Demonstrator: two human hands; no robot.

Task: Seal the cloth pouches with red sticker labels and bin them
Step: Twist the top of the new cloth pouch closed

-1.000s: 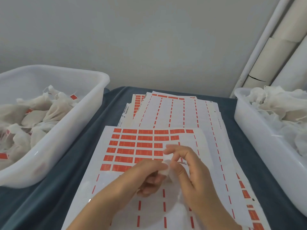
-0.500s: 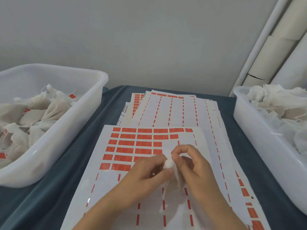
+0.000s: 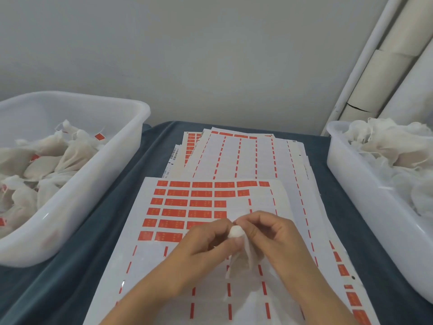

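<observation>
A small white gauze cloth pouch [image 3: 243, 249] hangs between the two hands above the top sheet of red rectangular sticker labels [image 3: 187, 207], its bunched neck showing as a round white knob right where the fingertips meet and its limp body draping down below them. The left hand [image 3: 206, 249] has its fingers curled with thumb and forefinger pinching the neck from the left; the right hand [image 3: 269, 235] pinches the same neck from the right, its other fingers curled over the top. Against half a second ago, both hands sit a little closer together and the neck looks more tightly gathered, while a second ago the right fingers were raised looser above the pouch. The white plastic bin of sealed pouches [image 3: 98, 184] stands to the left, the white plastic bin of loose pouches [image 3: 365, 207] to the right, on the dark blue tablecloth [image 3: 112, 231].
</observation>
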